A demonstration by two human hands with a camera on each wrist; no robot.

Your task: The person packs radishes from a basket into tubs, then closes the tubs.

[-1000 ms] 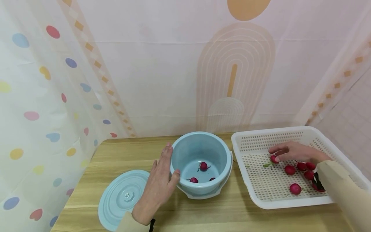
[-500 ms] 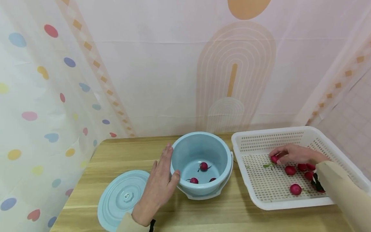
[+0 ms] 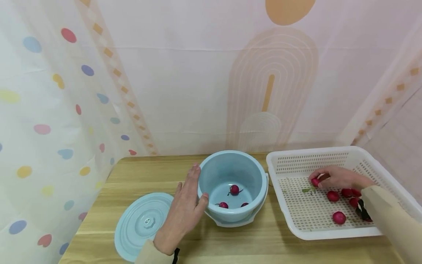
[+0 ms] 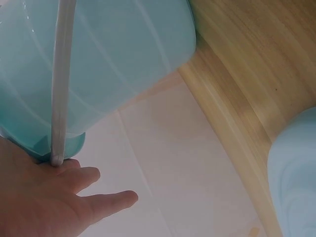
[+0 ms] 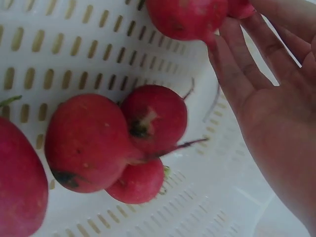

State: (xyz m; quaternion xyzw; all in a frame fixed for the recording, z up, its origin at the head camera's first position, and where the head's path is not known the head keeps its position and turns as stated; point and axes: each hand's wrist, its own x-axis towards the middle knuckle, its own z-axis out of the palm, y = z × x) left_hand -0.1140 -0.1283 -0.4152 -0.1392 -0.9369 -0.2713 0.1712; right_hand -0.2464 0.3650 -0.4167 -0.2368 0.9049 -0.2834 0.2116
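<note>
My left hand [image 3: 184, 211] rests with straight fingers against the left side of a light blue bucket [image 3: 227, 217]. Inside the bucket lie 3 red radishes, one of them a radish [image 3: 234, 189] with a thin root. In the left wrist view the pale bucket handle [image 4: 60, 84] crosses the wall and meets the hand [image 4: 44, 197] near the rim. Over the white basket [image 3: 329, 233], my right hand [image 3: 341, 178] pinches a radish [image 3: 315, 182] between thumb and fingers. Several more radishes, such as one radish [image 3: 339, 217], lie around and under that wrist.
A round blue lid [image 3: 146, 222] lies on the wooden table [image 3: 230, 245] beside the left forearm. Green leaf scraps [image 3: 307, 190] are on the basket floor. A patterned curtain [image 3: 197, 91] hangs behind the table's back edge.
The right thumb and fingers have come together on the radish at the basket's middle. The left hand stays against the bucket. The head view has shifted slightly.
</note>
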